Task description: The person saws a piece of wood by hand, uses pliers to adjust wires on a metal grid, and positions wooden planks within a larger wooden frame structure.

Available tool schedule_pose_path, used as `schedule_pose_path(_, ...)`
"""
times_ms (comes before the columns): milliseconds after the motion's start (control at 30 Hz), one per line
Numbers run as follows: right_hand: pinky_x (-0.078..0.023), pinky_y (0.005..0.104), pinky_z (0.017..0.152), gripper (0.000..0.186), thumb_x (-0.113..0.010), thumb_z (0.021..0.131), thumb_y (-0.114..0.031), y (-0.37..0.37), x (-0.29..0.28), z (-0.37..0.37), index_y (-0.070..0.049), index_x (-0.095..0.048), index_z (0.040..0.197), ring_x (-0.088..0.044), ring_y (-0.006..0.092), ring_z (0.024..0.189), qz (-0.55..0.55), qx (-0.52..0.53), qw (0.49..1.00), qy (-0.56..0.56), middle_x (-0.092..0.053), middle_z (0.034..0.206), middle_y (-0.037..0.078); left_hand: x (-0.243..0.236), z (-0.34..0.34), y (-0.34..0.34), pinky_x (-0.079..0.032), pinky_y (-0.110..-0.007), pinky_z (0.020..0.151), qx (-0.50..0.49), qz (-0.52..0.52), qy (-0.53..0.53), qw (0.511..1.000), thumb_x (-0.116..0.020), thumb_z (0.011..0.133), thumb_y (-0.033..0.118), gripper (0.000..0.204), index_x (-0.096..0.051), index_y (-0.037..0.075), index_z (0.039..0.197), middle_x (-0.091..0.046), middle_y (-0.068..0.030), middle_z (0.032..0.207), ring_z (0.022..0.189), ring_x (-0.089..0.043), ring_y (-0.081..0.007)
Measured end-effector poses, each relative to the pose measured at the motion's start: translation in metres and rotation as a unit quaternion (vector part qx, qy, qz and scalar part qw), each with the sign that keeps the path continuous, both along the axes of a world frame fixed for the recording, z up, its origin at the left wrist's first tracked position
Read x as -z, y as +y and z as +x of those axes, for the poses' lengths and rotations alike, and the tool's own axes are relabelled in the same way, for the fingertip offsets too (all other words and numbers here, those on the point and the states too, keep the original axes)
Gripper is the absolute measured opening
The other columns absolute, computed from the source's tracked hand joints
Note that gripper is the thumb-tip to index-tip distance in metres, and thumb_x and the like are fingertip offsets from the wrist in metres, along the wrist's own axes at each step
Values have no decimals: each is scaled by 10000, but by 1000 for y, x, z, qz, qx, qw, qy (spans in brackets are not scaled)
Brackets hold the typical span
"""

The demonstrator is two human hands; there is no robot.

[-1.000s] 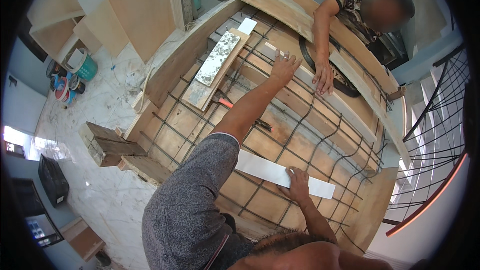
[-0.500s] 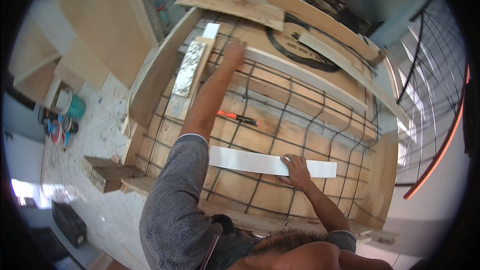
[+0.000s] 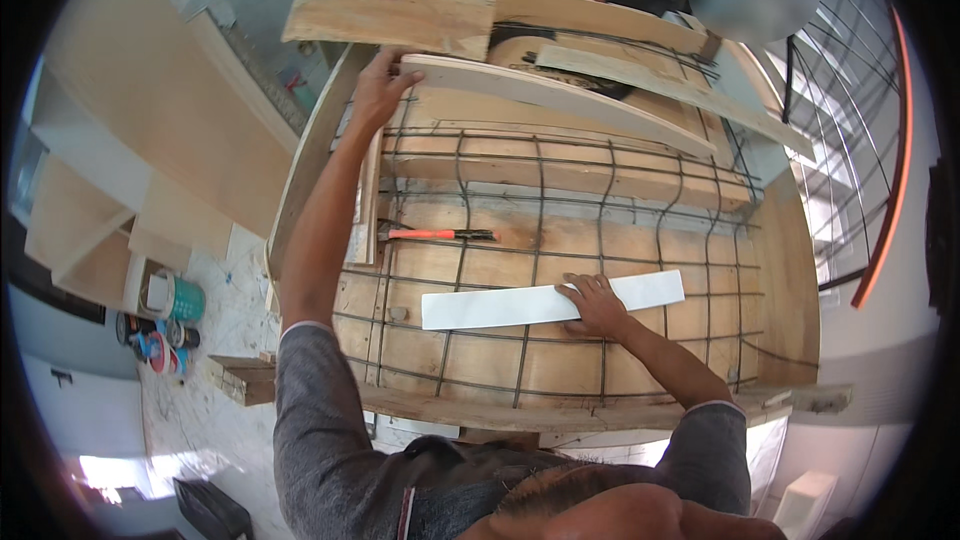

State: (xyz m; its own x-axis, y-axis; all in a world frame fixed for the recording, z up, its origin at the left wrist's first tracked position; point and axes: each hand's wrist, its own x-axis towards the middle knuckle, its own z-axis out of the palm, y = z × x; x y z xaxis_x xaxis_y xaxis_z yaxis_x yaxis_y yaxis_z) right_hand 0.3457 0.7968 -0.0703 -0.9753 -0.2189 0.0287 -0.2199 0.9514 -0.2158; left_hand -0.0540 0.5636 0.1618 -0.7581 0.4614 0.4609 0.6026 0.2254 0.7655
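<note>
With right hand [image 3: 597,308], clamped on the white strip [image 3: 490,309] just right of its middle, set lengthwise left to right over the metal grid [image 3: 541,195]; farther off, past the orange-handled tool [image 3: 425,234], with left hand [image 3: 385,90], gripping the left end of the long board [image 3: 560,98], slanting rightward and nearer.

A pale floor [image 3: 205,415] lies at left — plywood panels [image 3: 170,120] beyond, bright light [image 3: 150,475] below.
</note>
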Motion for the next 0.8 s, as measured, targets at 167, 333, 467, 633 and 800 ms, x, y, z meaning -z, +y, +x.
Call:
schedule_pose_path(167,-238,532,1062,721,-634,794,-488,11,-2,-2,-112,-419,1371,-368,328,1286,-11,-20,1000,-1,-394,1402,160,-25,54,-5,-485,-292,827,124,176,-48,975,-666,859,139,348,-529,71,1172,-551,-37,1087,997,-546,-150)
schedule_pose_path(333,-409,453,975,466,-704,796,-308,46,-80,-30,-63,-573,1170,-516,341,1144,-185,-87,955,213,-557,1209,160,-26,96,-35,-495,-334,899,78,219,-78,970,-631,896,185,375,-481,63,1218,-493,-78,1157,1079,-526,-200)
schedule_pose_path(467,-462,318,791,292,-608,883,-269,134,-187,-94,-20,-605,1036,-589,210,843,-257,165,856,416,-636,931,98,-22,120,-108,-502,-378,914,21,229,-106,967,-564,930,130,336,-460,73,1244,-491,-90,1173,1108,-521,-218)
schedule_pose_path(633,-489,334,802,430,-604,887,-318,346,-114,-179,-43,-536,1210,-607,195,886,-572,387,669,275,-629,1033,65,-3,174,-181,-513,-418,899,-18,311,-134,941,-567,926,87,342,-461,100,1251,-513,-69,1173,1082,-551,-234)
schedule_pose_path(800,-463,365,832,565,-594,885,-397,467,-42,-210,-132,-435,1357,-526,266,1082,-653,408,586,252,-527,1279,91,27,231,-234,-522,-365,862,-79,334,-143,928,-608,907,99,340,-476,102,1220,-521,-54,1145,1059,-556,-220)
